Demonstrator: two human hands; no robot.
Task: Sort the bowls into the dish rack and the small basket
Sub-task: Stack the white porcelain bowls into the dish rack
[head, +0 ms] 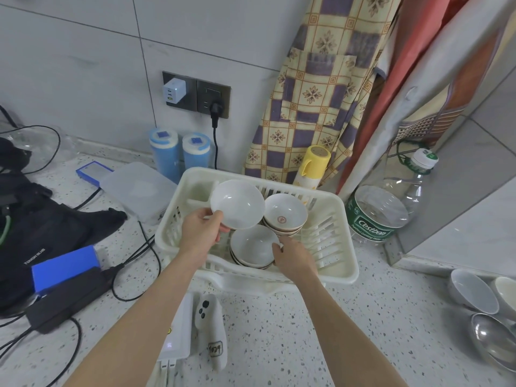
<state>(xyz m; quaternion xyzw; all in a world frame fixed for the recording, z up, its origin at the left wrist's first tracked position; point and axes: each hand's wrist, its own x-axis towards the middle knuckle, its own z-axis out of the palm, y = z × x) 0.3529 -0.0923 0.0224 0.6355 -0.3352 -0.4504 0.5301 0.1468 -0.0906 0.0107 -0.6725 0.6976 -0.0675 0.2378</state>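
The left hand [199, 233] holds a white bowl [237, 203] by its near rim, the thumb on the inside and the other fingers curled under it, so the bowl is pinched and tilted, lifted above the white dish rack [339, 247]. The right hand [293, 256] rests on the right edge of a stack of bowls [252, 250] that stands in the near part of the rack; its fingers are bent around the rim of the top bowl and seem to grip it. A second stack of bowls [284, 215], with a red mark inside the top one, stands just behind, in the far right part of the rack, and the two stacks are almost touching. The rack stands on the speckled bench [279, 331]. To the right of it, a large clear water bottle [382, 213] stands near the wall. At the right edge of the bench some more bowls [474, 294] lie on their sides, white ones and a metal one, well apart from the rack.
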